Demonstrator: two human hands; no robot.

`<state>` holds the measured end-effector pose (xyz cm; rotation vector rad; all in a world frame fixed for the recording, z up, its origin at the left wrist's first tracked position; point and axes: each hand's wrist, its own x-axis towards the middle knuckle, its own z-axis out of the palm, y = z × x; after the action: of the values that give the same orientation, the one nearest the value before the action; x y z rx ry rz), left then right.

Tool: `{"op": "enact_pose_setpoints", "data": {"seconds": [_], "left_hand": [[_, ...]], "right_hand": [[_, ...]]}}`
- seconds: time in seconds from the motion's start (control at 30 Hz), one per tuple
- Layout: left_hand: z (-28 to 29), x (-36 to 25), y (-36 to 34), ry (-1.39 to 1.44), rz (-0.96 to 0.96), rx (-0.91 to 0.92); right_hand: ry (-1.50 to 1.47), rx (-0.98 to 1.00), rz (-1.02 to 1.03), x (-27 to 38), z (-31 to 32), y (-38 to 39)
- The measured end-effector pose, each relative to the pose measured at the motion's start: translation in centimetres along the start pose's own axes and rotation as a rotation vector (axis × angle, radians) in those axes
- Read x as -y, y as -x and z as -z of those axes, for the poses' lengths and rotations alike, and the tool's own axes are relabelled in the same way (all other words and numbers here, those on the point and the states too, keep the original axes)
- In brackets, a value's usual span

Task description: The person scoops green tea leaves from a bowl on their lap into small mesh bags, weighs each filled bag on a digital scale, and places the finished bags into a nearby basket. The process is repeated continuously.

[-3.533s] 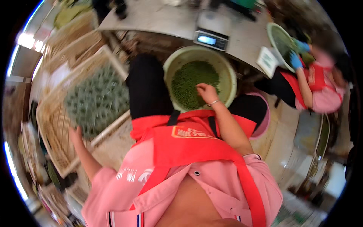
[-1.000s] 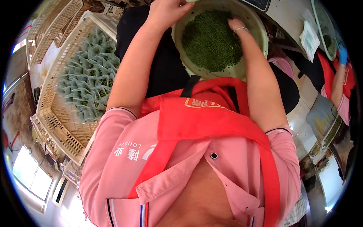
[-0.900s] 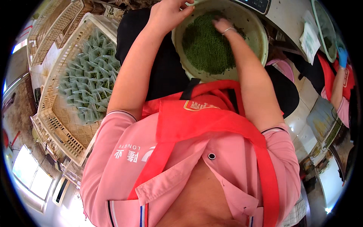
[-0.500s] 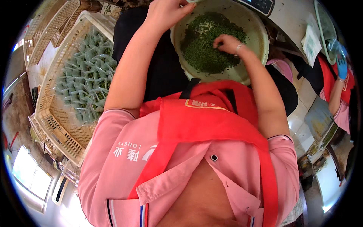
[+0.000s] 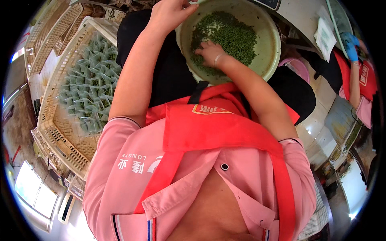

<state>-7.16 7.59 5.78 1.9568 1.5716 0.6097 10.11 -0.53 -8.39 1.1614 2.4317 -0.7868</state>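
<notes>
A wide pale-green basin (image 5: 274, 54) holds a layer of small round green berries (image 5: 240, 40) that look like green peppercorns. Inside it, my right hand (image 5: 211, 54) lies on the left part of the berries, fingers apart, a light bracelet at the wrist. My left hand (image 5: 171, 14) is at the top edge of the view, just beyond the basin's left rim. Its thumb reaches toward the rim, while the other fingers are mostly cut off, so whether they hold anything is hidden.
A cream plastic crate (image 5: 50, 102) on the left holds many filled clear bags (image 5: 90, 84). More crates (image 5: 52, 36) stand behind it. At right are a table (image 5: 299, 16) with a paper packet (image 5: 325, 38), a pink basin (image 5: 297, 66) and a co-worker's blue-gloved hand (image 5: 350, 46).
My right hand has moved left across the berries, and its fingers have spread. My left hand has shifted slightly left. The co-worker's gloved hand has moved up and left.
</notes>
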Motion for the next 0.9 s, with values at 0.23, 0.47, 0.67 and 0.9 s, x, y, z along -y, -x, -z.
{"op": "enact_pose_setpoints", "data": {"seconds": [0.23,0.47,0.67,0.9], "left_hand": [[-0.2,-0.2,0.0,0.028,-0.069,-0.019],[-0.6,0.8,0.2,0.001,-0.088,-0.056],[-0.8,0.7,0.2,-0.043,-0.098,-0.058],[-1.6,0.4,0.6,-0.214,-0.091,-0.029]], "right_hand": [[-0.908,-0.214,-0.429,-9.5,0.9,6.1],[-1.092,-0.434,-0.448,-8.1,3.4,8.6],[-0.622,-0.698,-0.313,-8.4,0.0,6.9],[-0.314,-0.367,-0.134,-1.5,-2.2,0.7]]}}
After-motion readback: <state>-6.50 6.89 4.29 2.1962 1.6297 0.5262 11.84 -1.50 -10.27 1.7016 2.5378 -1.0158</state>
